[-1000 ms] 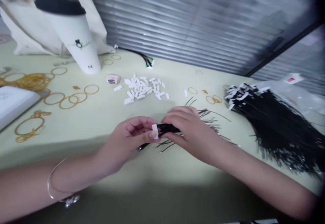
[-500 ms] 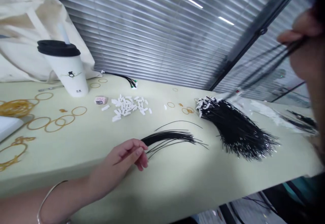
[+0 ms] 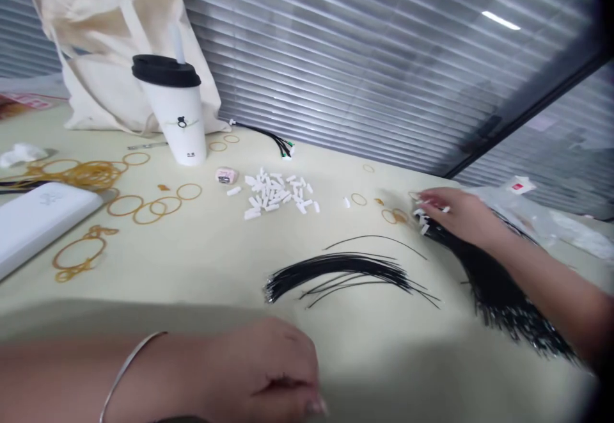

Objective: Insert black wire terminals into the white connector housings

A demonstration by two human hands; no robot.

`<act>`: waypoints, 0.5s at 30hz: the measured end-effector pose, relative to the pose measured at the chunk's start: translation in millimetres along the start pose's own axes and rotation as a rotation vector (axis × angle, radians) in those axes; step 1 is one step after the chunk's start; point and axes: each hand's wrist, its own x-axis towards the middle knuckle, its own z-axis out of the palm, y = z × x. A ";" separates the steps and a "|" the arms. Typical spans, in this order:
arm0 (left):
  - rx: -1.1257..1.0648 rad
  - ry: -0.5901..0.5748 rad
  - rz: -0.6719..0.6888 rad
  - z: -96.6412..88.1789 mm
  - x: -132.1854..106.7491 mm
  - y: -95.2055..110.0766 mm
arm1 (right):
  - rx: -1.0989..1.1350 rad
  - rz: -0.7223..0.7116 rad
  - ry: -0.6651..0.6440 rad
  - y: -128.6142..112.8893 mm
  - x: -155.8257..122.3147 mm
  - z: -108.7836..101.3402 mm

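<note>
Head view: looks kinda midway, surface (image 3: 192,263) still dotted with loose bits.
Done, seemingly: white-ended black bunch (image 3: 494,295), laid right of the white connector pile (image 3: 273,192).
Left, seemingly: loose black wires (image 3: 336,263), no connectors seen on them, laid on the pile's near side.
Right hand (image 3: 460,215): placed at the bunch's white ends, right of the pile; grip can't be told.
Left hand (image 3: 273,365): loosely curled, well nearside of the pile; contents hidden.

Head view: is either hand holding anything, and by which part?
Cannot be told: the right hand is at the white-tipped end of the black wire pile; the left hand is curled, its inside hidden.
</note>
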 end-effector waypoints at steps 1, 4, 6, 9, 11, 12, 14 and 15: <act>-0.004 0.007 -0.032 1.3 0.0 -0.4 | 0.054 -0.021 -0.060 -24.8 7.8 17.0; -0.088 0.124 -0.207 6.9 -1.8 -1.3 | 0.160 -0.071 -0.143 -92.9 33.4 66.9; -0.210 0.238 -0.291 11.2 -3.9 -4.0 | 0.198 -0.068 -0.160 -122.6 48.2 93.3; -0.379 0.392 -0.339 14.9 -4.6 -10.4 | 0.260 -0.009 -0.171 -142.0 58.6 111.2; -0.493 0.496 -0.379 13.2 -2.1 -13.7 | 0.340 0.033 -0.190 -147.3 53.6 107.7; -0.542 0.557 -0.405 11.0 -0.1 -14.7 | 0.401 0.045 -0.220 -150.5 47.1 102.5; -0.595 0.688 -0.462 4.6 4.6 -15.9 | 0.566 0.036 -0.346 -161.0 27.3 88.9; -0.604 0.749 -0.489 1.1 6.8 -16.6 | 0.662 0.021 -0.426 -168.1 15.1 82.1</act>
